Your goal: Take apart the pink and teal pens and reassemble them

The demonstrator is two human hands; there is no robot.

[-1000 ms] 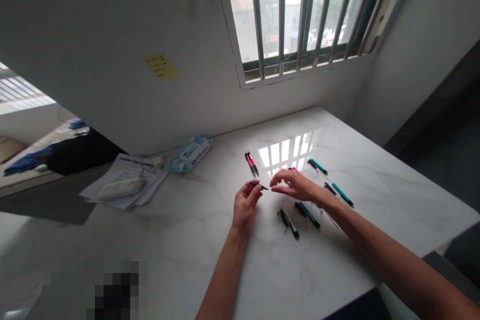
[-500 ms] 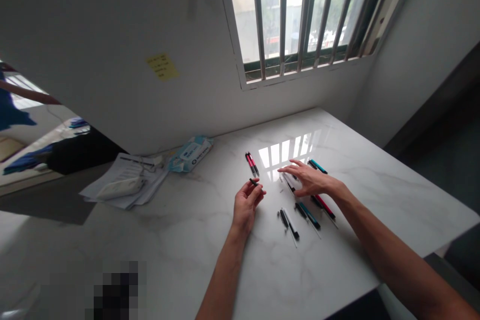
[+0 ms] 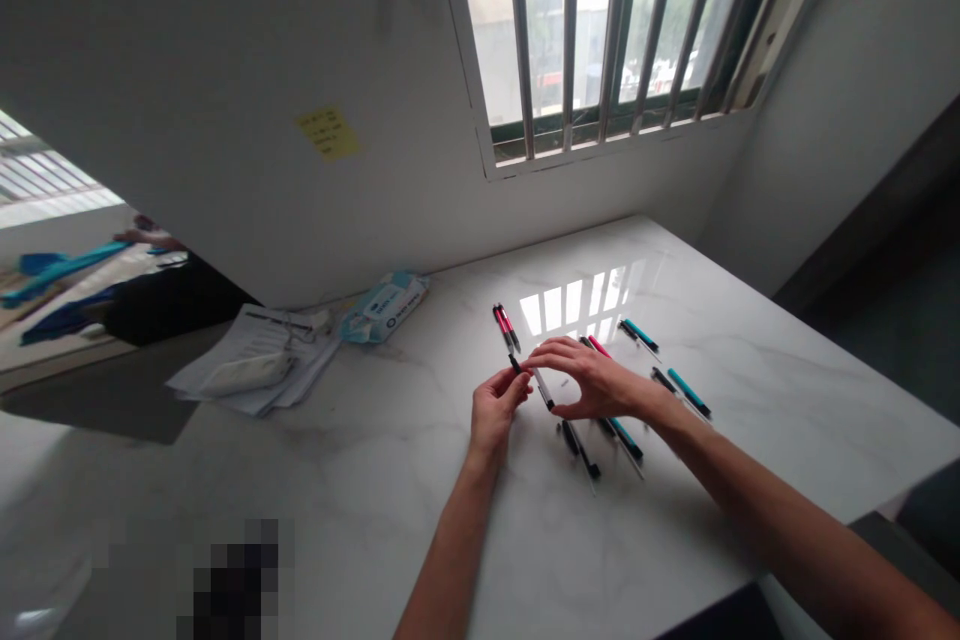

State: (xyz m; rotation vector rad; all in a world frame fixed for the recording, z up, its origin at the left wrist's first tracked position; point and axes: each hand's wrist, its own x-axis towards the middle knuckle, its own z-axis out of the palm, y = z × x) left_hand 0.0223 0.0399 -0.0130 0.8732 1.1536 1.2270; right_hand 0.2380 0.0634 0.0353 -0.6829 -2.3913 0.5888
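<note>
My left hand point(image 3: 495, 408) pinches a small black pen piece point(image 3: 514, 362) between thumb and fingertips, a little above the white marble table point(image 3: 375, 480). My right hand point(image 3: 592, 382) curls round a thin white-and-black pen part point(image 3: 543, 388) and brings its end against the black piece. Under and beside my right hand lie several pens: a teal one point(image 3: 624, 436), a black one point(image 3: 582, 448), a pink one point(image 3: 598, 345). A pink and black pair point(image 3: 505, 326) lies just beyond my hands.
Two more teal pens point(image 3: 639, 333) point(image 3: 688, 391) lie to the right. A wet-wipes pack point(image 3: 382, 305) and a pile of papers with a pouch point(image 3: 251, 368) sit at the back left by the wall. The table edge runs at the lower right.
My right hand lifted from the pens on the table with a thin pen part and moved left to meet my left hand, which stayed in place holding the black piece.
</note>
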